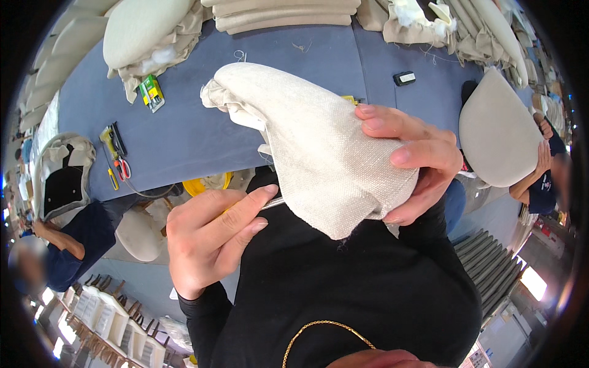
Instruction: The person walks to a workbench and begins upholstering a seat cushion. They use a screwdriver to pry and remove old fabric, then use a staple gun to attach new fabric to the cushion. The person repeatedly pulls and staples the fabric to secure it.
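Observation:
A beige fabric-covered cushion panel is held up in front of my chest, tilted, with loose gathered cloth at its far left end. My right hand grips its right end, fingers on top and thumb underneath. Closed around a slim tool with a thin metal shaft is my left hand; a bit of yellow shows between the fingers. The shaft's tip meets the cushion's lower left edge, where the cloth hides it. Most of the tool's handle is covered by my fingers.
On the blue-grey table lie a staple gun, red-handled pliers, a green-and-yellow box and a black block. Stacked cushions line the far side. Co-workers handle panels at left and right.

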The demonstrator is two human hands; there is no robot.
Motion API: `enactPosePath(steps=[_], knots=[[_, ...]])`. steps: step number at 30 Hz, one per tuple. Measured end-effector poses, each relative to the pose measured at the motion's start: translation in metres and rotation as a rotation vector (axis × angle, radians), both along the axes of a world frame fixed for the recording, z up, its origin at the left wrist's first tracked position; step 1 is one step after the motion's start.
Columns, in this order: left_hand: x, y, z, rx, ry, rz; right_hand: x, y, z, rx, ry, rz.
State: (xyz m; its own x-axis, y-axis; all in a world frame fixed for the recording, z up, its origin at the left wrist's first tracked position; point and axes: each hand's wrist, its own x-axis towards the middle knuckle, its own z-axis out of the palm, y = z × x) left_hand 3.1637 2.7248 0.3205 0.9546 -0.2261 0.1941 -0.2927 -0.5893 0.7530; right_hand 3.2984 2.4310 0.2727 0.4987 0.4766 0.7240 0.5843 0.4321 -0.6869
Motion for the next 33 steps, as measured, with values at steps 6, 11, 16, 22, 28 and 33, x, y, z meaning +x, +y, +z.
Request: enactPosePath(steps=[6, 11, 16, 22, 28, 33], knots=[[0.007, 0.005, 0.002, 0.005, 0.012, -0.035, -0.001, -0.001, -0.002, -0.024, -0.021, 0.015], [0.004, 0.017, 0.000, -0.038, 0.090, -0.033, 0.003, -0.006, -0.010, 0.006, -0.031, 0.119], [0.007, 0.017, 0.003, -0.056, 0.080, -0.083, 0.001, -0.002, -0.006, -0.028, -0.063, 0.125], [0.013, 0.020, -0.007, -0.106, 0.053, -0.134, -0.005, -0.007, -0.002, -0.164, -0.020, 0.122], [0.011, 0.027, -0.007, -0.125, 0.079, -0.096, -0.004, 0.004, -0.004, -0.064, -0.037, 0.087], [-0.004, 0.029, 0.003, -0.100, 0.179, -0.027, 0.002, 0.002, -0.006, -0.046, -0.066, 0.101]])
